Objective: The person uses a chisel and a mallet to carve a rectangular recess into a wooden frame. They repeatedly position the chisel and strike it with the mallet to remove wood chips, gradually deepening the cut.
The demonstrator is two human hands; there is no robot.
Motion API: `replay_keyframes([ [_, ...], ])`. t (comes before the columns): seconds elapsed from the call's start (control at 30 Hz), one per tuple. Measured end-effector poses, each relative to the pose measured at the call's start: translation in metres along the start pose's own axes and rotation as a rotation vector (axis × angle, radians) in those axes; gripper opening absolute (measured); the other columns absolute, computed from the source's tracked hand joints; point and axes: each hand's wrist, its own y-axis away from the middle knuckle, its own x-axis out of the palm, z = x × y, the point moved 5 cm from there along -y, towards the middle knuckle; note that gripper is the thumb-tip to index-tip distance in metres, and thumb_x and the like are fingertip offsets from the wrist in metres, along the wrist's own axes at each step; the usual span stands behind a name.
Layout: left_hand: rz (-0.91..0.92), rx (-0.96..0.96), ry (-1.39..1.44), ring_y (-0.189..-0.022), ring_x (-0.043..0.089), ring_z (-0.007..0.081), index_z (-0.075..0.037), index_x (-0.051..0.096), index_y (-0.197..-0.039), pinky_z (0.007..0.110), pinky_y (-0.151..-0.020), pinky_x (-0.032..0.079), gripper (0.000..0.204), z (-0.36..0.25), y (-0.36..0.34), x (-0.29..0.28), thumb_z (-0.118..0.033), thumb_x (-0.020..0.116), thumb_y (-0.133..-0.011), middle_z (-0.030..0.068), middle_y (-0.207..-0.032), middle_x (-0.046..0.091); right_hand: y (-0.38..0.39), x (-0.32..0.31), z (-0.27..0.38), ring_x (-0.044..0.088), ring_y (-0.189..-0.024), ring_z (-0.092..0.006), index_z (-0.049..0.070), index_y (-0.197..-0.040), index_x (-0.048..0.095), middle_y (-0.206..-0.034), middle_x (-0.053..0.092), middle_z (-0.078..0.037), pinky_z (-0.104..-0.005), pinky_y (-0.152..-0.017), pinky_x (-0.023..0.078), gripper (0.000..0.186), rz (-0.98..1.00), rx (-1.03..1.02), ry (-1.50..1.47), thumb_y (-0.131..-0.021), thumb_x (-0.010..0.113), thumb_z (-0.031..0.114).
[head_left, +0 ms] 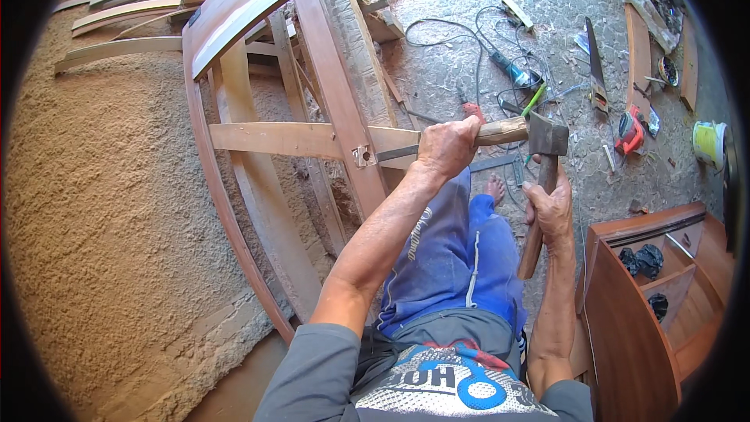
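Potentially, a skewed blow from three o'clock by the hammer your right fingers hold could bruise your left fingers gripping the chisel.

The frame is lying left of the person's legs, the chisel is reaching from its hole rightward to the hammer, the handsaw is lying beyond, and the cabinet is standing rightmost.

Beyond the right hand lie a handsaw and a teal power tool, perhaps a grinder; to that hand's right, a bucket.
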Motion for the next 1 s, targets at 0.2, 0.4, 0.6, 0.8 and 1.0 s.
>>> replay_keyframes([
  [0.2, 0.0, 0.002, -0.028, -0.073, 0.07, 0.0378, -0.011, 0.055, -0.091, 0.05, -0.063, 0.055, 0.015, 0.001, -0.001, 0.004, -0.02, 0.066, -0.09, 0.0165, -0.075, 0.068, -0.009, -0.003, 0.011, 0.049, -0.046, -0.0069, 0.003, -0.138, 0.05, -0.071, 0.054, 0.001, -0.0248, -0.041, 0.042, 0.051, -0.06, -0.093, 0.064, -0.088, 0.061, 0.002],
  [0.4, 0.03, 0.013, -0.093, -0.071, 0.072, 0.036, -0.011, 0.056, -0.091, 0.05, -0.062, 0.056, 0.007, 0.01, 0.008, 0.006, -0.016, 0.06, -0.091, 0.0154, -0.076, 0.07, -0.011, -0.001, 0.005, 0.054, -0.054, -0.0086, 0.002, -0.137, 0.049, -0.08, 0.057, -0.004, -0.0252, -0.044, 0.044, 0.052, 0.1, -0.113, 0.335, -0.086, 0.061, 0.002],
  [0.6, -0.096, 0.065, -0.022, -0.071, 0.07, 0.0352, -0.01, 0.054, -0.089, 0.048, -0.06, 0.055, 0.017, -0.011, 0.003, -0.022, -0.019, 0.069, -0.087, 0.0141, -0.074, 0.067, -0.009, -0.008, 0.005, 0.047, -0.044, -0.0064, 0.002, -0.132, 0.051, -0.065, 0.05, 0.003, -0.0243, -0.04, 0.039, 0.043, -0.085, -0.141, -0.047, -0.091, 0.062, 0.001],
  [0.8, -0.047, 0.024, -0.007, -0.072, 0.07, 0.0365, -0.01, 0.055, -0.089, 0.049, -0.062, 0.055, 0.018, -0.005, 0.005, -0.009, -0.019, 0.07, -0.087, 0.0143, -0.075, 0.067, -0.002, -0.002, 0.003, 0.047, -0.044, -0.0063, 0.0, -0.136, 0.049, -0.063, 0.05, 0.002, -0.0241, -0.04, 0.039, 0.047, -0.062, -0.075, -0.041, -0.091, 0.062, 0.001],
  [1.0, -0.019, 0.013, -0.001, -0.073, 0.071, 0.0366, -0.01, 0.055, -0.091, 0.049, -0.063, 0.055, 0.018, -0.004, 0.005, -0.004, -0.019, 0.07, -0.087, 0.0143, -0.075, 0.068, 0.0, 0.001, -0.004, 0.047, -0.043, -0.0063, -0.001, -0.136, 0.049, -0.062, 0.05, 0.002, -0.0238, -0.04, 0.039, 0.047, -0.047, -0.039, -0.047, -0.091, 0.062, 0.002],
])
